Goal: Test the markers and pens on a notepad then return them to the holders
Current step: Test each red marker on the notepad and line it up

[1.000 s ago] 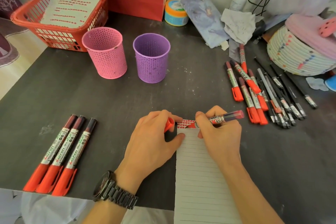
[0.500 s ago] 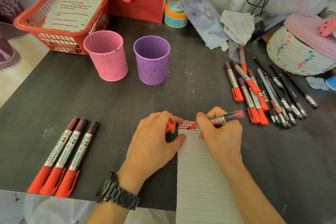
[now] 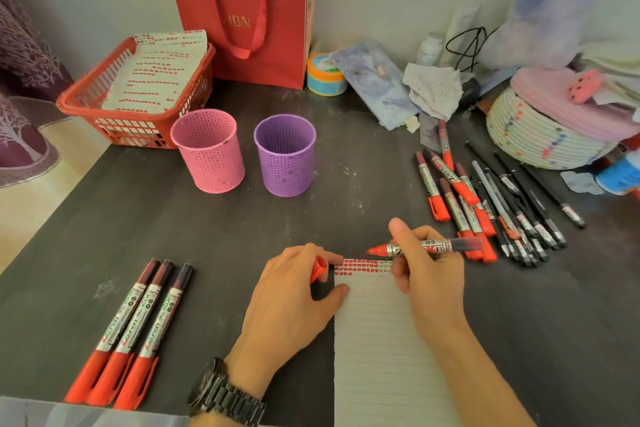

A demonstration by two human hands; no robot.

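My right hand holds an uncapped red marker level, its tip just above the top edge of a lined notepad. Red test marks fill the notepad's top rows. My left hand holds the marker's red cap and its thumb presses the notepad's left edge. Three capped red markers lie at the front left. A heap of red markers and black pens lies at the right. A pink holder and a purple holder stand behind.
A red basket holding marked sheets sits at the back left, beside a red paper bag. A round tin, a pouch, crumpled paper and a woven rope basket with pink items crowd the back right.
My right hand has lifted the marker's tip off the notepad and turned the marker level. The camera has tilted so the table's objects sit lower in view.
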